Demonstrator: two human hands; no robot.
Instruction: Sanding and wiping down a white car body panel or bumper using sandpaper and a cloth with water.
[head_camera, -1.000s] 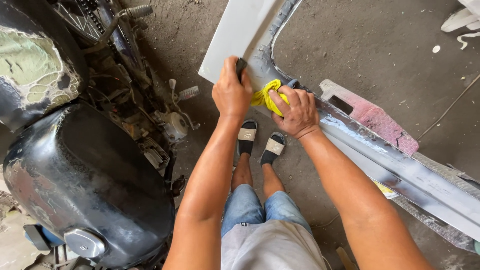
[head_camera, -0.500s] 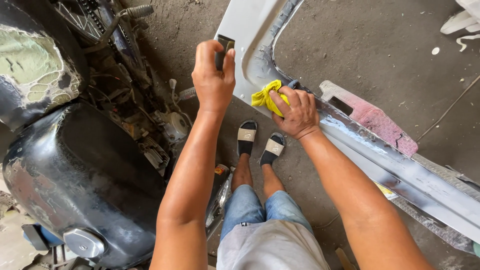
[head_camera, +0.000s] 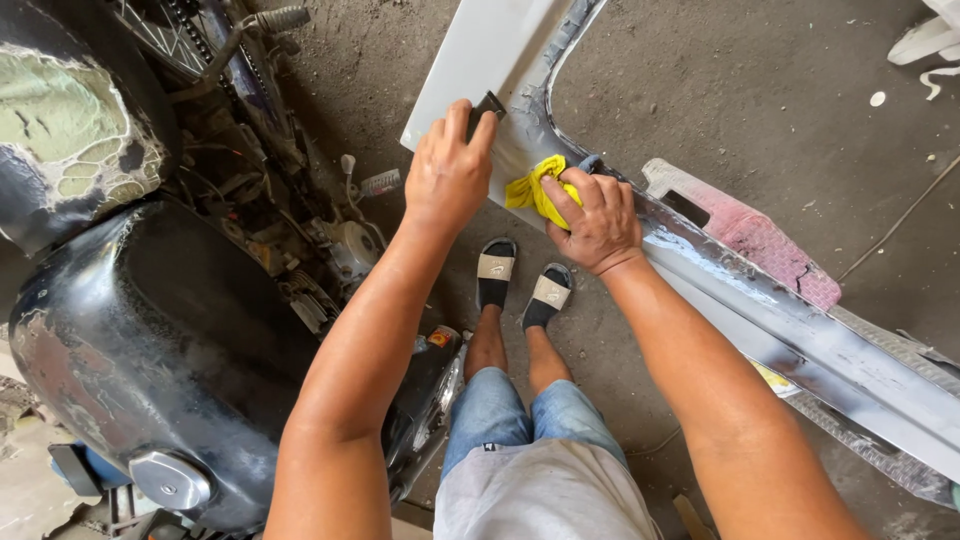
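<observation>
Grey-white painted metal is under both of my hands: a long body panel (head_camera: 480, 60) that lies across the concrete floor (head_camera: 760, 90), with bare sanded steel along its edge. My left hand (head_camera: 447, 175) is pressed flat on the panel, the fingers close together and curled over a small dark sanding block (head_camera: 487, 106). Only the top corner of the block shows above my fingertips, so I cannot tell how much of it is under the palm. My right hand (head_camera: 598, 220) is just beside the left one, closed on a yellow rag (head_camera: 535, 190). The rag is bunched between thumb and fingers, and it sticks out on the thumb side, touching the panel edge. The two hands are near each other but do not touch.

Below my wrists I see my feet in black sandals (head_camera: 520, 280) on the floor. Beyond the knuckles of the right hand a pink worn block (head_camera: 745, 225) lies against the panel rail. On the outer side of my left arm stands a motorcycle, its black tank (head_camera: 150, 330) scratched and dull.
</observation>
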